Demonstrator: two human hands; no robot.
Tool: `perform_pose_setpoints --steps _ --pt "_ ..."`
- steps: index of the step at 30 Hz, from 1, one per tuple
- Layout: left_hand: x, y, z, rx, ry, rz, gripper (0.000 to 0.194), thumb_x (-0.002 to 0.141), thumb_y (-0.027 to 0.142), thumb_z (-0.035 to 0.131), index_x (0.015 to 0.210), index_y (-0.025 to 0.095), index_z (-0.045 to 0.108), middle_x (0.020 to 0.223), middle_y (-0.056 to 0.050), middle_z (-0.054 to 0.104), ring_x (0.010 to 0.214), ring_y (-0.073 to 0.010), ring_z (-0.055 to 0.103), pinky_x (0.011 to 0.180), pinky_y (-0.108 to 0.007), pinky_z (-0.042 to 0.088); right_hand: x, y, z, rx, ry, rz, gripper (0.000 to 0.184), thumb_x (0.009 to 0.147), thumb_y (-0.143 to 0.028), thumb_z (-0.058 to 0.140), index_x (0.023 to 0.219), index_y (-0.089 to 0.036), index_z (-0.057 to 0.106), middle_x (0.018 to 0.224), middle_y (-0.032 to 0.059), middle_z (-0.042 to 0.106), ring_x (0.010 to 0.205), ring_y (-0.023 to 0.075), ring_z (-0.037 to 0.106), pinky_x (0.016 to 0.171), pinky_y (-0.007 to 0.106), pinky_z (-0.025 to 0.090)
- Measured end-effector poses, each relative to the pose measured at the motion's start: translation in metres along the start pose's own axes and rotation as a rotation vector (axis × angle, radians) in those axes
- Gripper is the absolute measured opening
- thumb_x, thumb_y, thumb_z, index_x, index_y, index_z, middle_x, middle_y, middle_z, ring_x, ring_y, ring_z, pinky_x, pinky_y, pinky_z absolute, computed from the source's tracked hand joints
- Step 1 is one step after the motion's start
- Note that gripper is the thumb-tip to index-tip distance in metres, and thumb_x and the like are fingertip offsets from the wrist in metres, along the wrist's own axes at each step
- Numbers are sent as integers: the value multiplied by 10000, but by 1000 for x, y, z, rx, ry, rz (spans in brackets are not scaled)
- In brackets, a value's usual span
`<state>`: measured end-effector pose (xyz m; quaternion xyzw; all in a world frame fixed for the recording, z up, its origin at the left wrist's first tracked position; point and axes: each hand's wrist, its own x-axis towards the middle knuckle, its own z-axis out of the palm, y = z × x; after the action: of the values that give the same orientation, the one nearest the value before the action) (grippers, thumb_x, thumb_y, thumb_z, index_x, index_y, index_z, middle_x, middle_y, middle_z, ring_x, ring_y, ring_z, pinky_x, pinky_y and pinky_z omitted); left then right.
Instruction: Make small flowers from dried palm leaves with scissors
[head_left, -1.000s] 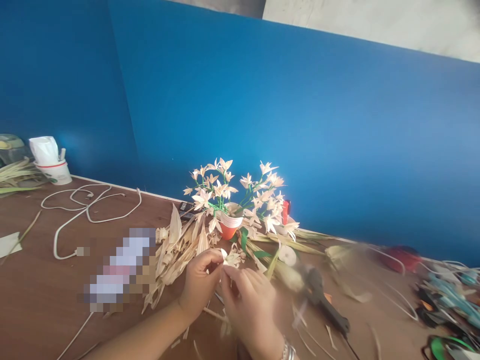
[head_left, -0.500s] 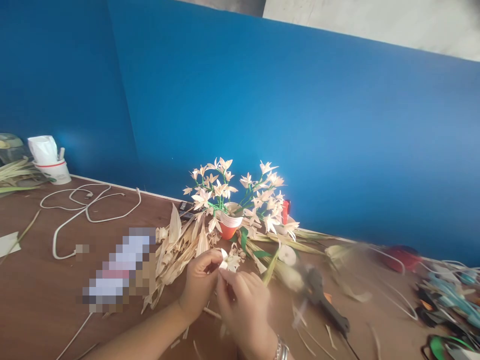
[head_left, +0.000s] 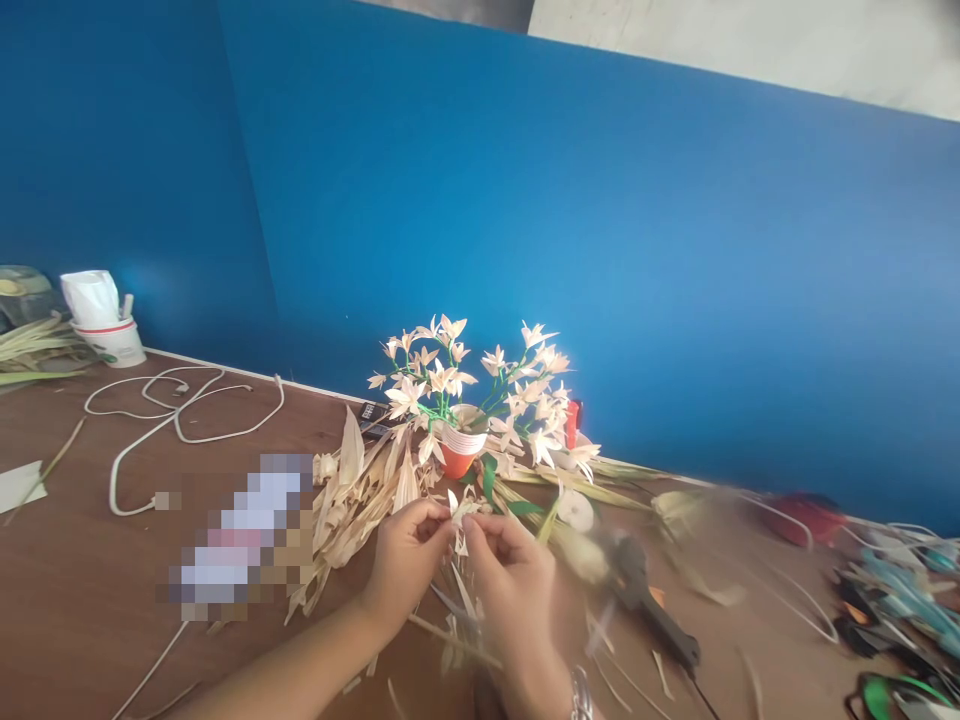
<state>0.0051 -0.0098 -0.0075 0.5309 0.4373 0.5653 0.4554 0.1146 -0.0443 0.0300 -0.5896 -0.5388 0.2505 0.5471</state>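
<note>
Shifting rightward since the earlier frame, the right hand [head_left: 517,575] is pinching pale petals [head_left: 452,500]; the left hand [head_left: 403,562] is gripping them too. Over the counter [head_left: 75,600], before the red cup [head_left: 458,458], the 2 are seemingly shaping them; the next move is probably needing light pressure.

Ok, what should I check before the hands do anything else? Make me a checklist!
1. Left hand pinching the pale petal: ok.
2. Right hand gripping it too: cannot tell; its fingertips are close by.
3. Flower cup upright: ok.
4. Dark tool out of the hands: ok, lying to the right.
5. Scraps tidied away: not ok, some lie below the hands.
</note>
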Motion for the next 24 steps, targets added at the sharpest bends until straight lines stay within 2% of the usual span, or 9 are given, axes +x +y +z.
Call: perform_pose_setpoints --steps 2,5,8,13,18,21,24 --pt "0 -2 0 8 -1 -20 120 726 261 645 664 163 614 541 18 581 489 -126 546 483 -221 445 1 0 0 55 -6 45 247 761 -372 620 700 -149 707 509 23 617 483 142 534 427 230 412" --pt "0 -4 1 -4 -3 -59 138 724 291 649 678 163 621 533 13 594 493 -133 556 486 -226 448 1 2 1 33 -12 23 239 762 -363 621 711 -149 715 518 28 629 485 144 538 427 232 412" --pt "0 -3 1 -13 2 -87 139 708 298 656 685 163 633 545 2 623 501 -142 576 498 -237 464 0 4 3 -84 -12 -73 220 792 -324 588 733 -161 723 541 29 657 467 136 544 426 226 412" --pt "1 2 2 -33 8 -107 123 671 286 673 664 166 646 570 -19 670 530 -163 617 519 -255 500 -1 11 2 -274 10 -323 204 838 -258 546 760 -186 720 612 26 703 505 131 600 499 224 442" --pt "2 2 3 -61 2 -149 109 653 262 679 693 167 648 630 -35 708 599 -185 660 552 -262 516 -1 18 1 -439 50 -510 188 861 -239 533 789 -181 696 610 27 682 518 132 588 525 235 419" --pt "2 0 3 -63 -11 -191 96 656 248 672 700 166 645 633 -30 709 608 -187 666 553 -256 511 0 21 1 -516 59 -542 174 858 -227 521 787 -184 674 568 10 642 501 133 564 525 241 399" --pt "1 -2 2 -31 -9 -190 91 667 253 668 679 166 643 620 -24 703 615 -189 665 553 -251 503 1 22 2 -573 71 -515 149 840 -231 532 757 -189 649 527 -6 602 484 135 552 513 239 381"
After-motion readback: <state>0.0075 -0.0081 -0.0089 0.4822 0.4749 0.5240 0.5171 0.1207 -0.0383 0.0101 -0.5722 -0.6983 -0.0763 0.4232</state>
